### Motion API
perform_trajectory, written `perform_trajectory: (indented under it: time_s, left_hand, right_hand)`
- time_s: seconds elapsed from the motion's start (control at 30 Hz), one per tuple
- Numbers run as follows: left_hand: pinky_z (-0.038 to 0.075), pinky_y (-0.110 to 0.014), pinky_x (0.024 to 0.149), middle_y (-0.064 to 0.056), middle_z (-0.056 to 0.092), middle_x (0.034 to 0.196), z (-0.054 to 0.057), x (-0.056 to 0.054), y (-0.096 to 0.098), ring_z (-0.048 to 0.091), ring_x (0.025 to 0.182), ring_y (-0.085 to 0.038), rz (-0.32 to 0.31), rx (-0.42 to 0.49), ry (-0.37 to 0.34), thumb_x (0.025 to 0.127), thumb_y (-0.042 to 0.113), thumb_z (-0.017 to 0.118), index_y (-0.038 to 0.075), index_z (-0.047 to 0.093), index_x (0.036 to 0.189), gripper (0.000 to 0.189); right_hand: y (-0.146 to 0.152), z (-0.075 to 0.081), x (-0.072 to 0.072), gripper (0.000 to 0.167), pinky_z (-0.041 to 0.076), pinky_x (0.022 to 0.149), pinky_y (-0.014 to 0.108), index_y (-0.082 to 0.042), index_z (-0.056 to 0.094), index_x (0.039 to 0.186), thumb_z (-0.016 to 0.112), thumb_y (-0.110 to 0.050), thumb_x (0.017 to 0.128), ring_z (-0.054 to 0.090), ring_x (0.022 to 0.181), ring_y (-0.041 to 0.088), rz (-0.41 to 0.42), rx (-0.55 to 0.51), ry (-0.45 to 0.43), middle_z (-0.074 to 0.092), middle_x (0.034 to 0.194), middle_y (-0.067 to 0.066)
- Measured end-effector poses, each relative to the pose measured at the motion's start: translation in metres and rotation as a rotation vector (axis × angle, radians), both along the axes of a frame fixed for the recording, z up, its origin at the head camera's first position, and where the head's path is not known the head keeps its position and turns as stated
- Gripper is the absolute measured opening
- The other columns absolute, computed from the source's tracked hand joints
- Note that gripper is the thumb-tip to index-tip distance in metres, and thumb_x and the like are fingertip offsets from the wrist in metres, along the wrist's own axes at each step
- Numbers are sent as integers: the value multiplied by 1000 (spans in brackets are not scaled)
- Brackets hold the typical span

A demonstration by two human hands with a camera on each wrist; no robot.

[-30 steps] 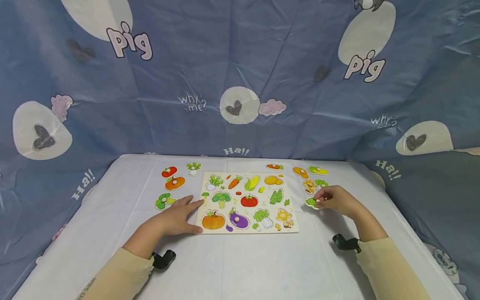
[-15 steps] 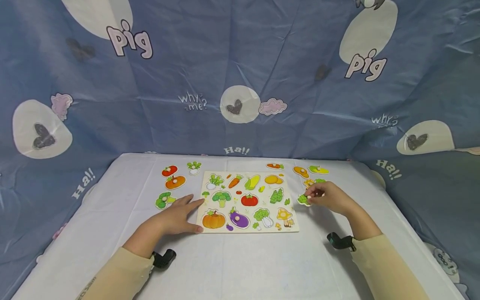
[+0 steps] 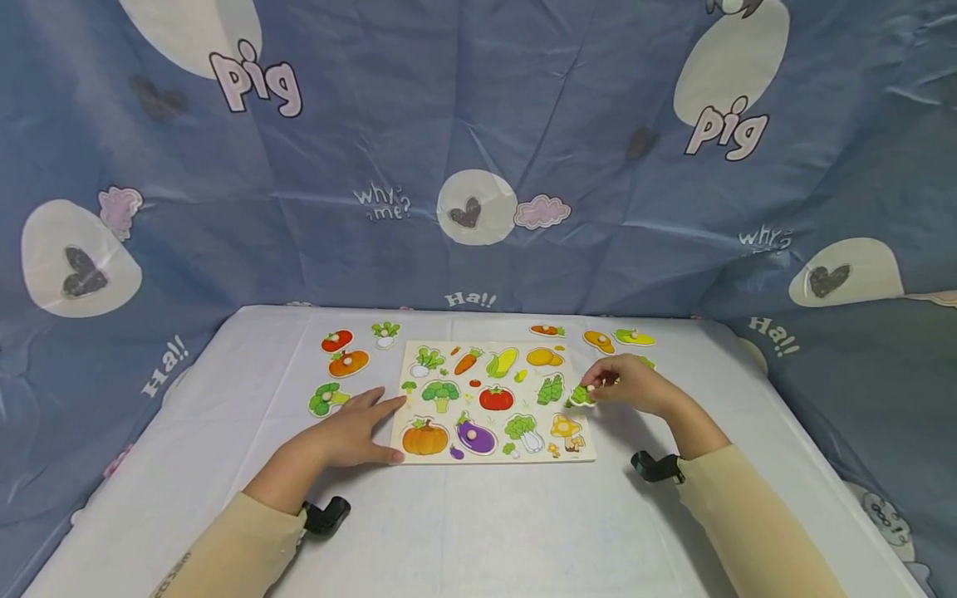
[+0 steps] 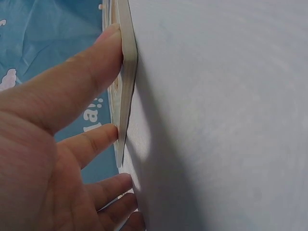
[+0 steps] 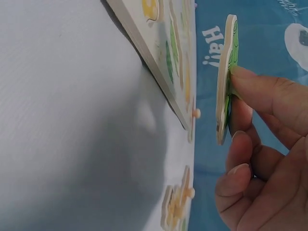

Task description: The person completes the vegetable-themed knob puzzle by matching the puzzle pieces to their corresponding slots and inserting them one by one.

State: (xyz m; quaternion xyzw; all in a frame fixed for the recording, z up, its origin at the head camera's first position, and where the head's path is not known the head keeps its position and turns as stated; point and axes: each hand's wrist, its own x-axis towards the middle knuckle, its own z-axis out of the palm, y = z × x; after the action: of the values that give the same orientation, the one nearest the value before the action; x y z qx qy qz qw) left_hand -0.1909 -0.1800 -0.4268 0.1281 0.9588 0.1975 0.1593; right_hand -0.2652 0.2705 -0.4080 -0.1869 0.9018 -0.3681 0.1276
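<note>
A wooden vegetable puzzle board (image 3: 467, 423) lies flat on the white-covered table. My left hand (image 3: 362, 433) rests at its left side, fingers spread and thumb at the near left corner. In the left wrist view the thumb (image 4: 91, 60) lies against the board's edge. Between thumb and fingers, my right hand (image 3: 628, 386) pinches a green vegetable puzzle piece (image 3: 581, 394). The piece is over the board's right edge, near the green asparagus-like picture (image 3: 551, 389). In the right wrist view this thin piece (image 5: 225, 82) stands clear above the table. An eggplant piece (image 3: 476, 437) with a knob sits in the board.
Left of the board lie tomato (image 3: 337, 340), pumpkin (image 3: 349, 363), broccoli (image 3: 326, 399) and turnip (image 3: 385, 334) pieces. Carrot (image 3: 548, 330), potato (image 3: 599, 341) and corn (image 3: 634, 337) pieces lie behind and to the right. More pieces are partly hidden behind the right hand. A blue printed cloth (image 3: 359, 257) hangs behind.
My right hand has carried the green vegetable puzzle piece leftward, from right of the board to over its right edge. My left hand has stayed in place.
</note>
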Motion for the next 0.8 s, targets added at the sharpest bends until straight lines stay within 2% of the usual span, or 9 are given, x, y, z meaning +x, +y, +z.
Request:
perform_trajectory:
  time_s: [0.43,0.8]
  left_hand:
    - [28,-71,108,-27,25,159,0,0,-2,23,145,-50,-14,1,0,76,49,83,16,42,154,94]
    - [28,-72,107,-27,25,159,0,0,-1,23,144,-51,-10,3,-3,74,51,84,17,43,153,96]
  right_hand:
    - [-24,-3,-13,14,47,71,29,-1,71,102,74,-4,89,53,83,20,79,-56,-65,65,93,9]
    - [-37,-8,-30,11,49,74,32,-4,72,100,73,-2,90,55,83,20,133,-29,-92,65,93,7]
